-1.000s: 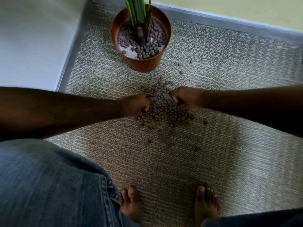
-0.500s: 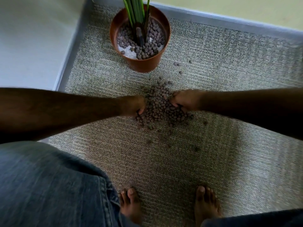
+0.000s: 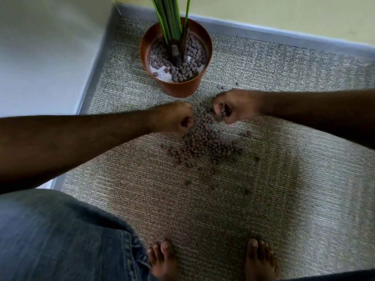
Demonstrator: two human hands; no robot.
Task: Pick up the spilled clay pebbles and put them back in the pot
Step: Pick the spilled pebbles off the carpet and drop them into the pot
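A heap of brown clay pebbles (image 3: 205, 142) lies spilled on the grey carpet in front of a terracotta pot (image 3: 178, 88). The pot holds a green plant and more pebbles over white filling. My left hand (image 3: 175, 117) is a closed fist lifted at the heap's left edge; what it holds is hidden. My right hand (image 3: 233, 107) is curled at the heap's far right, with several pebbles showing between its fingers. Both fists hover just in front of the pot.
A few stray pebbles (image 3: 220, 86) lie right of the pot and others (image 3: 246, 191) are scattered nearer me. A grey skirting (image 3: 91, 78) and walls close off the corner behind the pot. My bare feet (image 3: 162, 258) stand on the carpet below.
Both hands have closed and risen off the heap, moving away from me toward the pot. The heap looks thinner at its far end.
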